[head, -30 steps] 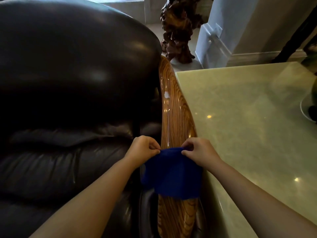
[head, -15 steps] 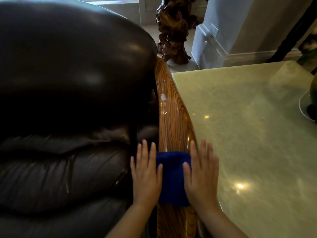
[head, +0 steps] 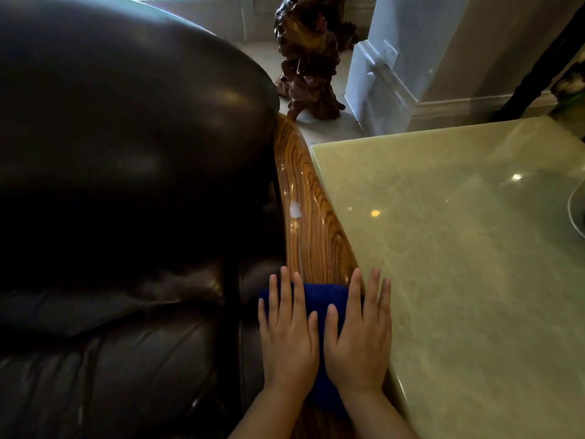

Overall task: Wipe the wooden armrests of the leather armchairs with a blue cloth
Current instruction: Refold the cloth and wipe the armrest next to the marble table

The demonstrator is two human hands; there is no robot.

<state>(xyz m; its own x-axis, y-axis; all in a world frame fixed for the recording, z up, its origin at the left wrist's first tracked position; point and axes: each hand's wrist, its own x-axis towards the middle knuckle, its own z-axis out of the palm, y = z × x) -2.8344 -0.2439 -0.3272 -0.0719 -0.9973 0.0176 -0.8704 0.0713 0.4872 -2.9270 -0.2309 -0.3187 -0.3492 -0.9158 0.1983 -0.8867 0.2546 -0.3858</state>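
A glossy wooden armrest (head: 311, 213) with dark grain runs along the right side of a dark leather armchair (head: 126, 160). A blue cloth (head: 323, 299) lies across the near part of the armrest. My left hand (head: 289, 334) and my right hand (head: 359, 334) rest flat on the cloth side by side, fingers spread and pointing away from me. Most of the cloth is hidden under my palms. A small white smear (head: 295, 210) sits on the armrest farther ahead.
A pale green stone tabletop (head: 459, 248) butts against the armrest's right side. A carved dark wood sculpture (head: 311, 55) stands on the floor beyond the chair, next to a white column base (head: 380, 87). A round object's edge (head: 577, 210) shows at far right.
A second ago both hands pinched the cloth's top corners and held it up. They then laid it on the armrest and pressed flat; now the hands sit closer together on it.
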